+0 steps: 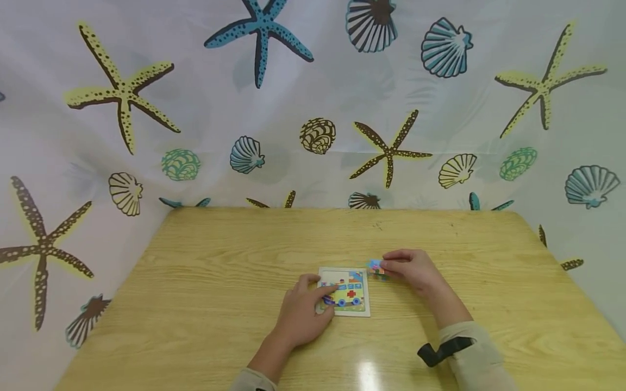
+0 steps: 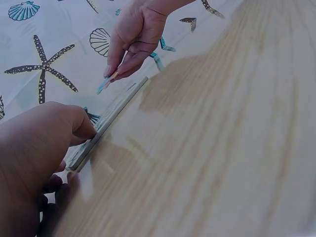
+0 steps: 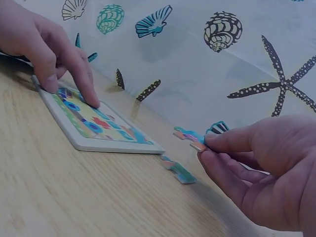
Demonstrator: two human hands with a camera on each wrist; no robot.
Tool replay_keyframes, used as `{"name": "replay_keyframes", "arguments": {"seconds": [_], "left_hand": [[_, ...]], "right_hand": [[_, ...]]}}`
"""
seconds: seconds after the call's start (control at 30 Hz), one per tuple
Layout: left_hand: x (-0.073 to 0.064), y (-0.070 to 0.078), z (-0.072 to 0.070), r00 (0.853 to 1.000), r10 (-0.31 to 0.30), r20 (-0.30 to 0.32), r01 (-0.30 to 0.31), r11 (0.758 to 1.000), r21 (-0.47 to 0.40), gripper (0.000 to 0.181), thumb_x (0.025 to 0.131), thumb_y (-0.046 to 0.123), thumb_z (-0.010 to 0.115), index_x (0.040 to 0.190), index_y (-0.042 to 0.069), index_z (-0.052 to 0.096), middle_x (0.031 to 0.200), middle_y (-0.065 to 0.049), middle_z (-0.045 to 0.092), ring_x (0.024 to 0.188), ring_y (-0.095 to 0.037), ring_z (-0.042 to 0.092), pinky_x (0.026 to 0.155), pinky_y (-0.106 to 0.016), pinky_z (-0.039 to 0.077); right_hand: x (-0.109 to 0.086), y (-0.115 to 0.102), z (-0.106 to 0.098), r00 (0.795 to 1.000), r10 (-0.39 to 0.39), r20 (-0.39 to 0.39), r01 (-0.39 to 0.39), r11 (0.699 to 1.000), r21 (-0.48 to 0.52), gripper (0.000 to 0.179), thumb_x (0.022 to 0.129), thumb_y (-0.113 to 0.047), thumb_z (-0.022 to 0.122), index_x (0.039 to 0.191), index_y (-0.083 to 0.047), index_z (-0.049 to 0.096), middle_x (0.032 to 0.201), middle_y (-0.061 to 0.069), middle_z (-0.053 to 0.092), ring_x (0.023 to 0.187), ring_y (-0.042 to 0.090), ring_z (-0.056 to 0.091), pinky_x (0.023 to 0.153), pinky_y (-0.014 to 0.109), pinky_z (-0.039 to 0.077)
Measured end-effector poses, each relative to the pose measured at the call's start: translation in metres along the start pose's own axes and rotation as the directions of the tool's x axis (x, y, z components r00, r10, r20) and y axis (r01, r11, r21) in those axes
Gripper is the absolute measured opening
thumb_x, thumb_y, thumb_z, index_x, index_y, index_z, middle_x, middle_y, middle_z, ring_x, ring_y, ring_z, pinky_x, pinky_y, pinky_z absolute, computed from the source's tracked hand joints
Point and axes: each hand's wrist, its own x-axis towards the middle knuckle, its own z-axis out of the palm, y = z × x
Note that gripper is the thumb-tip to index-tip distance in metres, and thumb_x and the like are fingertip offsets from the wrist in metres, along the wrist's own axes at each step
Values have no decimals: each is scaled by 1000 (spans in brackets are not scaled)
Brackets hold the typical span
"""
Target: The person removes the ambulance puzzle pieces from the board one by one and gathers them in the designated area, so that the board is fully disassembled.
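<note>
A jigsaw puzzle (image 1: 360, 308) in a white frame lies flat on the table, its picture a yellow ambulance with a red cross. The picture's upper left is bare white. My left hand (image 1: 305, 310) rests on the puzzle's left side, index finger stretched over the picture and thumb near the lower edge. Just beyond the frame's upper right corner, my right hand (image 1: 414, 270) pinches a colourful puzzle piece (image 3: 186, 134) between thumb and fingertips, raised above the table. Below it, a second puzzle piece (image 3: 178, 170) lies on the wood beside the frame's corner.
The wooden table (image 1: 220, 244) extends around the puzzle on all sides. A white curtain (image 1: 293, 98) printed with starfish and shells hangs behind and along both sides. A black strap (image 1: 445, 350) circles the right sleeve.
</note>
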Motion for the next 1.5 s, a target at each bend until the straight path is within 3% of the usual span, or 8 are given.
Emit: {"name": "replay_keyframes", "arguments": {"seconds": [0.17,0.37,0.63,0.93,1.2,1.3,1.4,1.5], "left_hand": [[-1,-6,-1,996,12,-84,-13,1000,-13,40,87,31,66,125,21,71,144,-4,50,127,-33,55,102,-52,47],[-2,-13,-1,981,11,-193,-54,974,-221,37,87,23,77,119,7,72,139,0,56,127,-26,57,102,-43,52],[-4,-16,-7,997,30,-77,-44,979,-198,40,86,25,80,118,3,72,143,-7,56,132,-31,52,109,-45,45],[-3,-27,-12,999,12,-42,-23,961,-275,39,82,26,83,116,10,75,137,2,62,131,-27,55,102,-41,51],[1,-27,-13,1000,5,18,0,957,-291,39,83,29,82,117,11,74,140,4,60,134,-27,53,100,-41,52],[3,-24,-13,999,19,41,-6,957,-290,40,84,30,81,119,11,73,142,4,58,136,-28,50,105,-43,49],[5,-21,-12,998,46,53,-29,955,-296,39,85,30,80,118,10,73,142,3,58,135,-28,51,105,-44,49],[6,-19,-10,995,71,64,-48,952,-304,39,86,30,80,118,9,74,142,2,59,134,-27,52,103,-44,50]], "right_hand": [[-2,-3,-12,1000,0,12,1,999,-47,42,93,-2,67,129,16,55,114,12,65,89,8,70,85,25,58],[-3,-5,-21,999,28,18,-27,998,-56,43,95,-5,67,130,15,54,110,8,65,88,7,69,84,25,59],[0,-12,-22,998,51,19,-49,991,-127,39,94,-5,68,126,14,57,103,8,70,86,9,70,81,27,60],[3,-13,-18,998,33,-46,-43,973,-225,35,91,-5,71,121,11,61,105,14,72,86,12,71,79,29,60],[-4,-9,-13,971,-121,-205,-7,847,-532,20,86,-11,76,101,1,70,92,12,72,75,17,64,66,26,52],[-4,-11,-9,975,-177,-135,78,840,-537,19,90,-13,73,103,1,69,95,14,70,76,20,65,67,30,55],[-2,-14,-1,978,-206,20,188,845,-500,25,94,-17,69,111,1,68,102,15,70,81,22,67,69,32,57],[2,-15,9,963,-199,181,260,862,-436,31,97,-18,66,120,3,66,110,18,70,89,25,69,74,33,58]]}}
